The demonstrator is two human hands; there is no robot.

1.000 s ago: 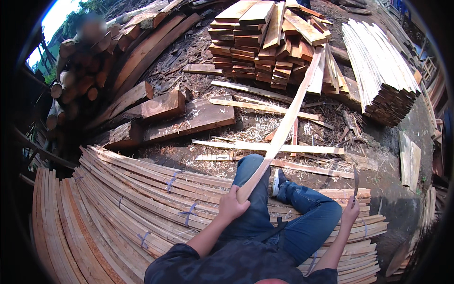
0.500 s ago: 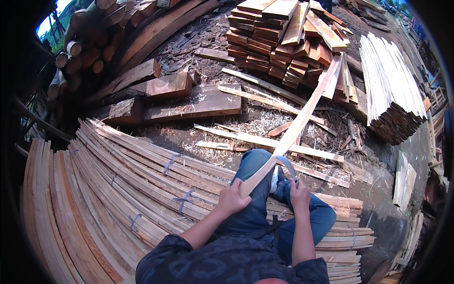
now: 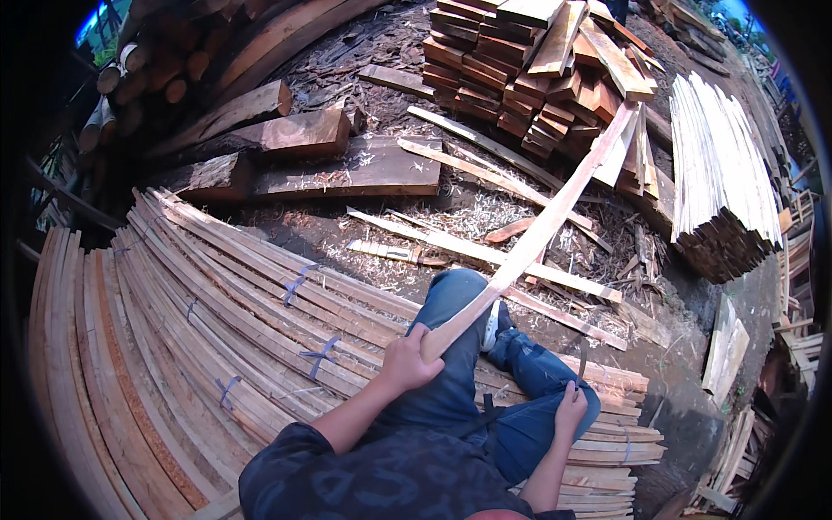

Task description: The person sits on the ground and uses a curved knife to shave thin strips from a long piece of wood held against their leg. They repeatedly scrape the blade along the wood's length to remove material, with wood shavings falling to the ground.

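Note:
My left hand (image 3: 410, 359) is closed around the near end of a long, thin wooden plank (image 3: 513, 266). The plank slopes up and away to the right across my left leg, and its far end rests against a pile of short boards (image 3: 490, 59). At the right, over my bent right knee, my right hand (image 3: 568, 411) grips the handle of a knife (image 3: 581, 360). Its narrow blade points away from me, apart from the plank.
Long wooden strips in tied bundles (image 3: 227, 299) lie under and left of me. Heavy beams (image 3: 364, 170) and stacked logs (image 3: 178, 65) stand at the far left. Shavings and loose slats (image 3: 487, 250) cover the ground ahead. A pale strip stack (image 3: 724, 165) leans at right.
My right hand has drawn the knife off the plank, back and to the right over my knee. My left hand still holds the plank, slightly lower and farther left in the picture.

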